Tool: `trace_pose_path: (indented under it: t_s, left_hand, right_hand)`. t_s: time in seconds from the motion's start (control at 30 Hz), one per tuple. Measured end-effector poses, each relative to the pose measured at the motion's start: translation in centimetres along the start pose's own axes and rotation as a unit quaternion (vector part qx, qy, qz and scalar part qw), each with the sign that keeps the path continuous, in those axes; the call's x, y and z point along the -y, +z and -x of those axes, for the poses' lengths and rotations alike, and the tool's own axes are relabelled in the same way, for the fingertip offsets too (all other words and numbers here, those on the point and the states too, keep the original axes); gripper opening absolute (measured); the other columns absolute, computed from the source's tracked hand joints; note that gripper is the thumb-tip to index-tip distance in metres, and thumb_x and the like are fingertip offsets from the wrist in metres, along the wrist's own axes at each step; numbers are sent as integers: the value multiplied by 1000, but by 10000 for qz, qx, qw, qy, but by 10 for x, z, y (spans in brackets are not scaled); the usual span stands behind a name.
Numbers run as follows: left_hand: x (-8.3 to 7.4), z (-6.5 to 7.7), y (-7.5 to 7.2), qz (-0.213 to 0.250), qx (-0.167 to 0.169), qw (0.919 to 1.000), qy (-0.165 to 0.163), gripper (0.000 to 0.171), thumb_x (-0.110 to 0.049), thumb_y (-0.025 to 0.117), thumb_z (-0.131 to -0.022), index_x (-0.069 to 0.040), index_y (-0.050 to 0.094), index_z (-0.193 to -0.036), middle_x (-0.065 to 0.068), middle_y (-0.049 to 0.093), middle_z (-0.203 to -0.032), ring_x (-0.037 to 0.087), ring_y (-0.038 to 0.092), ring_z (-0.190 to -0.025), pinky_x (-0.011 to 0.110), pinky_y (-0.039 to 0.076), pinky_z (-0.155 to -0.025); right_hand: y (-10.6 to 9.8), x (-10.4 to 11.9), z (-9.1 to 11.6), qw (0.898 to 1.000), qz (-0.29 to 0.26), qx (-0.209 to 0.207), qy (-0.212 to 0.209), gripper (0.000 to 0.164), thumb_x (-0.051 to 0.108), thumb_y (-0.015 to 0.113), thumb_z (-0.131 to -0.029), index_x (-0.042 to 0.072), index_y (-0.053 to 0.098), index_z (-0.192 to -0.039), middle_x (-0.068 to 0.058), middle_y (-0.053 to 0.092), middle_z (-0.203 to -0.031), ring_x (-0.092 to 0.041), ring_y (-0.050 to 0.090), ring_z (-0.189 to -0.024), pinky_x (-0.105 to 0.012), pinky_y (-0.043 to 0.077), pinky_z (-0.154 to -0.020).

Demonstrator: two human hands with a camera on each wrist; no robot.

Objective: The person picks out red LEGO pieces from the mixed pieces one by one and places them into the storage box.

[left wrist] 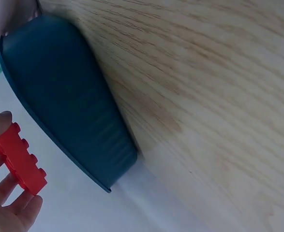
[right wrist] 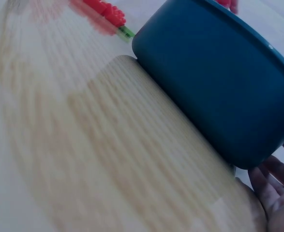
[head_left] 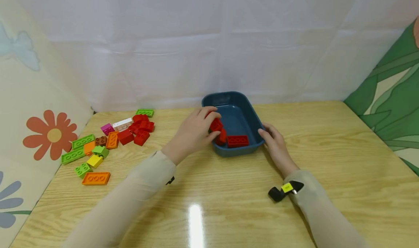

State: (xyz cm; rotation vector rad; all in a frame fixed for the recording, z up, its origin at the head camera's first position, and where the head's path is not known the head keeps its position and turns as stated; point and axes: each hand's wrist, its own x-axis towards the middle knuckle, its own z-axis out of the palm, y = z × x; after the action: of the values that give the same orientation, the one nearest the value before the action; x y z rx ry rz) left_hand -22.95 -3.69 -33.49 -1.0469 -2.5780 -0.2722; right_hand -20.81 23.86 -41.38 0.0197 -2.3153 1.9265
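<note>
My left hand (head_left: 196, 128) is over the left side of a dark blue plastic tub (head_left: 255, 117). Between its thumb and fingertips it pinches a red studded toy brick (left wrist: 23, 159), lifted above the tub's rim in the left wrist view. Another red brick (head_left: 238, 141) lies inside the tub at the near end. More red (head_left: 222, 138) shows just below the left fingers; whether it is a separate brick I cannot tell. At the tub's near right corner, my right hand (head_left: 275, 142) grips the wall, thumb by the rim and fingers against the outside.
To the left on the wooden table (head_left: 229, 204) lies a loose group of bricks: a red pile (head_left: 140, 128), a white brick (head_left: 122, 124), an orange brick (head_left: 96, 178), a yellow brick (head_left: 95, 161) and several green ones. A white cloth wall (head_left: 163, 51) stands behind the tub.
</note>
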Motion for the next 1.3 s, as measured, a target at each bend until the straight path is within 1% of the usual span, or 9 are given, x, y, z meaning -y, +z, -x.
trace_pose_path:
  t_s: [0.13,0.27,0.4,0.6,0.7,0.83,0.93,1.07,1.3]
  left_hand:
    - [-4,-9,3,-53,321,9994,-72,48,-34,69,-94,-9,57,-133,12,47,-144,28,46,-130,36,37,-111]
    - [-8,-19,9,92,615,9980,-75,49,-34,68,-95,-10,55,-135,10,46,-145,28,45,-131,36,37,-111]
    - [-14,-30,19,238,946,9952,-10,50,-36,65,-96,-11,53,-137,9,45,-146,27,44,-132,36,37,-111]
    - [-22,-42,32,332,1119,9932,-23,47,-37,64,-96,-13,54,-136,5,48,-143,24,48,-126,33,40,-107]
    - [-24,-49,39,421,1152,9923,-156,47,-37,64,-96,-13,54,-135,4,49,-140,23,50,-122,32,42,-104]
    - [-27,-57,46,351,1165,9914,-487,48,-38,64,-96,-14,54,-137,4,50,-139,22,52,-118,31,44,-99]
    - [-27,-61,50,270,1216,9892,-767,49,-39,64,-96,-16,54,-137,4,51,-140,22,52,-119,31,45,-98]
    - [-28,-63,54,358,1371,9841,-1070,49,-40,65,-95,-18,55,-138,3,50,-141,21,52,-119,31,45,-98]
    - [-28,-65,59,404,1423,9817,-1198,46,-41,69,-93,-20,61,-133,0,53,-139,20,52,-121,31,43,-102]
  right_hand:
    - [2,1,0,10000,-2,-2,13,50,27,48,-105,-4,43,-143,-13,50,-133,-2,51,-108,-14,43,-92]
    - [0,1,1,9999,109,21,37,52,30,48,-105,-3,43,-144,-17,48,-136,-3,50,-108,-13,42,-92]
    - [-4,1,1,9997,262,12,-27,53,33,48,-105,-2,43,-144,-15,49,-136,-2,50,-108,-12,42,-90]
    - [-3,0,-1,9999,125,-19,-23,52,30,50,-104,-4,44,-143,-11,52,-131,-1,51,-107,-12,43,-90]
    - [-2,1,-1,10000,70,-29,38,50,28,50,-105,-4,44,-143,-14,51,-133,-2,51,-107,-13,43,-91]
    - [0,2,0,10000,23,-26,58,51,29,49,-105,-4,44,-143,-17,49,-134,-4,51,-108,-13,43,-91]
    - [1,1,0,9999,91,-40,29,52,30,50,-104,-5,44,-143,-14,51,-132,-3,51,-107,-12,43,-90]
    - [1,-1,1,9999,133,-15,-11,53,32,50,-104,-4,45,-143,-11,52,-131,-2,51,-107,-12,43,-89]
    - [-1,-1,1,9999,128,21,-21,55,34,49,-104,-3,43,-144,-14,50,-134,-4,50,-109,-12,42,-91]
